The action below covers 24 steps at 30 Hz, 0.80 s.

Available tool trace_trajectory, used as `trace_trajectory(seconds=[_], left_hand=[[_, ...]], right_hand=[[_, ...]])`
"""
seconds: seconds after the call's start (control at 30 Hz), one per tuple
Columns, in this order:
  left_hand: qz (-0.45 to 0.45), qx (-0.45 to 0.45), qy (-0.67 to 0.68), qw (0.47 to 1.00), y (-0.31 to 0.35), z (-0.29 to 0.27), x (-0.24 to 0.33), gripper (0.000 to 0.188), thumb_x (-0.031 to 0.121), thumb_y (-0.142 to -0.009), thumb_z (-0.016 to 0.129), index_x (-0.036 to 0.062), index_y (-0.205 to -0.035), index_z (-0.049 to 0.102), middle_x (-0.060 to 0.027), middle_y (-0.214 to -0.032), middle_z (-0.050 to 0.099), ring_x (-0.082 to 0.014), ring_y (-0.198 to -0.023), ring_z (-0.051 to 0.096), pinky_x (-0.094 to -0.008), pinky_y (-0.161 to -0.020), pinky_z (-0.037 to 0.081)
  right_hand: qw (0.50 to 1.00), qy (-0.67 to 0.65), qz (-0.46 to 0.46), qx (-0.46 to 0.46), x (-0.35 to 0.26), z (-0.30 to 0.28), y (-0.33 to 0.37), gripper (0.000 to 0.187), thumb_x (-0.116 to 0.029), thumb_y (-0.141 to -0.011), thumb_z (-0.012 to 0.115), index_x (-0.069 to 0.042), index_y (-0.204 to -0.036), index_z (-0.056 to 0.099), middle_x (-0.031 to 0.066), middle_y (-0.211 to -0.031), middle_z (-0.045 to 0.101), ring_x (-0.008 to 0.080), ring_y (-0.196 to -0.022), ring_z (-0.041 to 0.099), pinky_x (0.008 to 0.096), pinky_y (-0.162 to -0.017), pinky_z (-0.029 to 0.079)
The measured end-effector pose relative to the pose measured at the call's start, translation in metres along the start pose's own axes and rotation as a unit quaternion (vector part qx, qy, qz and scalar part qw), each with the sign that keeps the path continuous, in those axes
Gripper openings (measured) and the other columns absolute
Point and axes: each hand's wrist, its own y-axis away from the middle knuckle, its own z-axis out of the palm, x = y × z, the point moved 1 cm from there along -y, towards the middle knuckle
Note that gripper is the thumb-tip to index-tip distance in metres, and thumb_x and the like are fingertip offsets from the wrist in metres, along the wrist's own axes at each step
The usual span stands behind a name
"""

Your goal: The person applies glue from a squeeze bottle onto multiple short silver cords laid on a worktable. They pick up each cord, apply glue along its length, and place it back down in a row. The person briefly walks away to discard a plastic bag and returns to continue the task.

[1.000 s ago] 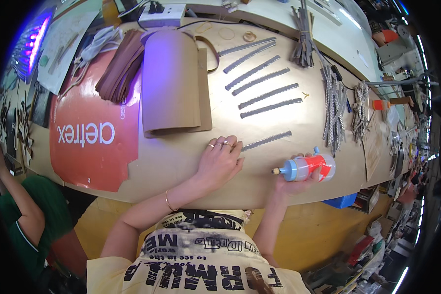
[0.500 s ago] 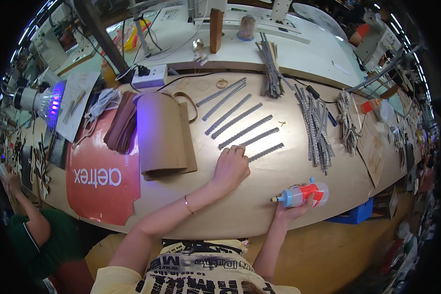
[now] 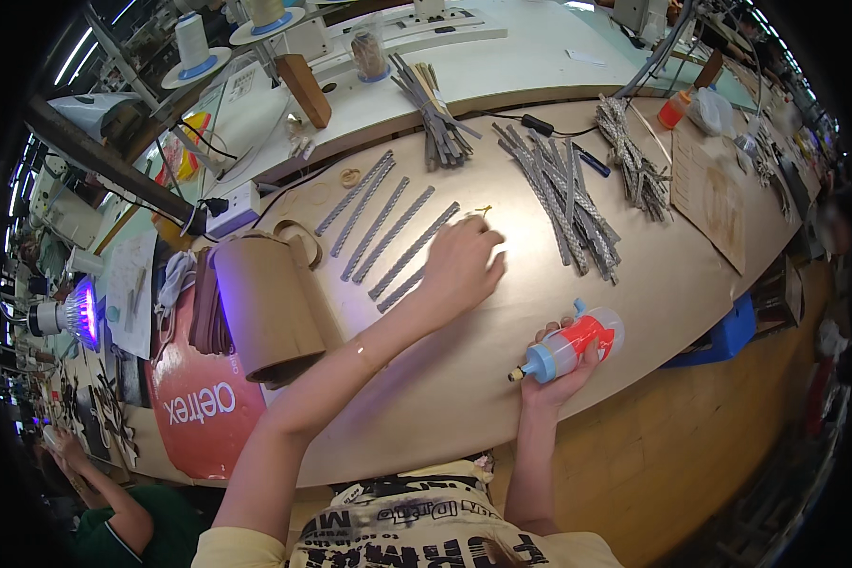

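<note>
Bright, even light from overhead; workbench [image 3: 464,379] evenly lit, only soft short shadows under the left hand [image 3: 461,267] and the cardboard roll [image 3: 270,303]. Purple lamp [image 3: 78,314] at the left edge flares and blooms. Heavy fisheye bend toward a black rim, edges smeared and soft, centre fairly sharp.

Desk [image 3: 502,369]: tan, curved worktop covered in brown paper.
Paper roll [image 3: 270,308]: brown, lying left of centre, partly unrolled.
Red sheet [image 3: 204,407]: lies at the desk's left edge, under the roll.
Loose strip pile [image 3: 563,194]: grey strips heaped criss-cross, right of centre.
Thread cones [image 3: 191,43]: upright on blue bases, far left.
Power strip [image 3: 229,210]: white, near the roll.
Purple lamp [image 3: 80,312]: glowing, far left.
Blue box [image 3: 719,336]: possibly a stool, below the desk's right edge.
</note>
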Motion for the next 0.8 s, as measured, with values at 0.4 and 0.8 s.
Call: trace_trajectory(seconds=[0.4,0.8], left_hand=[[-0.280,-0.072,0.202,0.936,-0.110,0.104,0.032,0.063,0.010,-0.070,0.073,-0.0056,-0.120,0.038,-0.0227,-0.098,0.062,-0.0281,-0.082,0.067,-0.0362,-0.073,0.055],[-0.396,-0.107,0.296,0.863,-0.118,0.095,0.026,0.036,0.025,-0.080,0.058,-0.0097,-0.087,0.067,-0.0283,-0.100,0.066,-0.0342,-0.099,0.066,-0.0411,-0.089,0.051]], right_hand=[[0.996,-0.061,0.054,0.022,-0.004,0.008,0.000,0.051,-0.053,-0.089,0.052,-0.004,-0.104,0.049,0.0100,-0.082,0.053,0.0204,-0.066,0.054,0.0305,-0.050,0.049],[0.998,-0.020,0.052,-0.019,-0.007,0.008,0.000,0.045,-0.050,-0.090,0.053,-0.008,-0.106,0.053,0.0087,-0.087,0.058,0.0196,-0.072,0.057,0.0299,-0.054,0.048]])
